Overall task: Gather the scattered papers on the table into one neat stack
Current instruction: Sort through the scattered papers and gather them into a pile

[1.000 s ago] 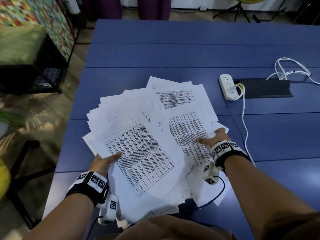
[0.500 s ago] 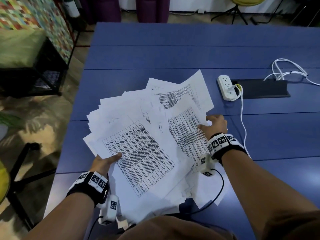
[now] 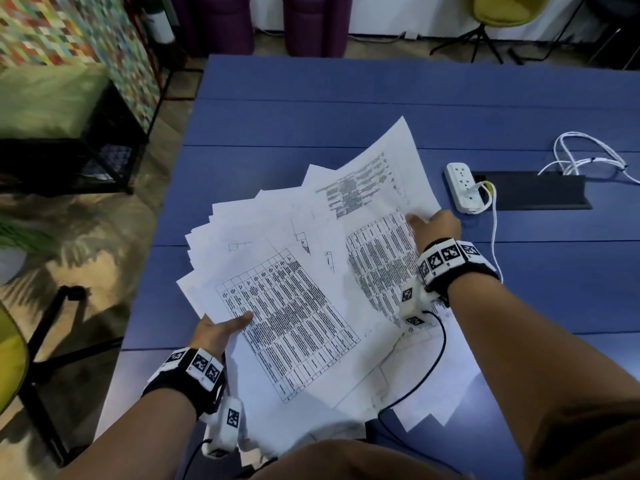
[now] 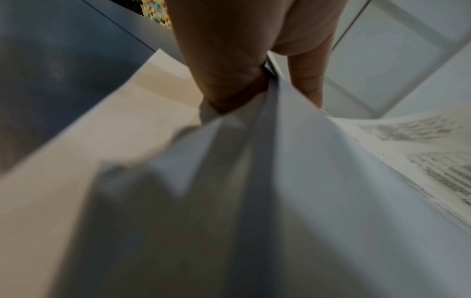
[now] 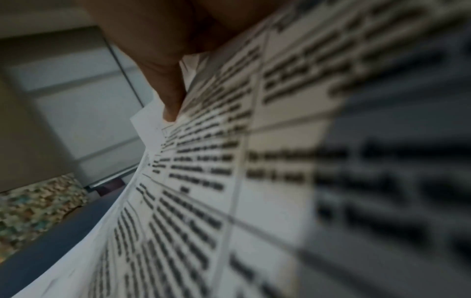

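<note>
So the papers (image 3: 287,306) were a big fanned-out mess sitting on the near part of the blue table (image 3: 311,109), some corners hanging over the near edge. Left hand (image 3: 216,332) had the left side of the pile pinched, thumb on top of a printed table sheet and fingers underneath. Right hand (image 3: 434,225) was gripping the right edge, curling a couple of sheets up off the surface.

Honest take on doing this bit well: I'd sweep both sides inward together, keep the grip loose so the sheets can slide, then stand the bunch on edge and tap it square. Squeezing hard would probably just crease the curled sheets.

Table itself was a smooth blue top with seams across it. A white power strip (image 3: 462,187) with its white cable (image 3: 495,233) sat just right of the pile, next to a black cable slot (image 3: 540,194). Yellow chair (image 3: 502,8) at the far end, colourful mosaic panel (image 3: 52,26) off left.
</note>
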`<state>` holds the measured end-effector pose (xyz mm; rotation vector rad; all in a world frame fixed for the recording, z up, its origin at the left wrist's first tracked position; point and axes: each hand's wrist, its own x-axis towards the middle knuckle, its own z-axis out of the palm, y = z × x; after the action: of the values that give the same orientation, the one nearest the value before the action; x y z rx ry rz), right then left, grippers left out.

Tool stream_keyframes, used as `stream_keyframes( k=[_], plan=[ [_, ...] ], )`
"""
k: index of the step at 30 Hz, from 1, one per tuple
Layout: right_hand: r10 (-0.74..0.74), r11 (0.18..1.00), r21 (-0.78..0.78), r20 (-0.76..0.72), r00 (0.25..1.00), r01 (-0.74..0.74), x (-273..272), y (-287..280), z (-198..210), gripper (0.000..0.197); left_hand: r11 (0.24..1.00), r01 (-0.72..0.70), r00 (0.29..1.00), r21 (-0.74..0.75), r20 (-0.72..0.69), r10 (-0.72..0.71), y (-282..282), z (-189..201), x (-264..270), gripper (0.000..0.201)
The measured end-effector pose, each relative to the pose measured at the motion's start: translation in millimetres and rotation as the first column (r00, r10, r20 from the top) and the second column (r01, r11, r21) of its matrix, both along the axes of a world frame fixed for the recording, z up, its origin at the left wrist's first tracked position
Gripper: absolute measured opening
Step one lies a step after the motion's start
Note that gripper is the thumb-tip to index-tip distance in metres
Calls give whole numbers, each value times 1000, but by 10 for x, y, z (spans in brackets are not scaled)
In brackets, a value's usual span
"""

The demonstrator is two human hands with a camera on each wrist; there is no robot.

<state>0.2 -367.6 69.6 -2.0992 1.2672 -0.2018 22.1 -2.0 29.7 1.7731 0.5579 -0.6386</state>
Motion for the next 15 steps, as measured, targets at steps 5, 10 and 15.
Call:
stream_keyframes(
  k=[5,10,15],
  plan=[
    [-3,992,-126,99,995,16,11,-116,352,49,997,-52,996,-57,74,56,14,-5,-37,80],
    [106,963,-268,367,924,-4,-39,-194,963,39,995,-25,998,-95,51,30,79,-68,0,96],
    [160,978,-208,656,737,-27,29,-129,1587,36,981,96,993,-166,-44,-105,93,-121,74,76]
  ],
)
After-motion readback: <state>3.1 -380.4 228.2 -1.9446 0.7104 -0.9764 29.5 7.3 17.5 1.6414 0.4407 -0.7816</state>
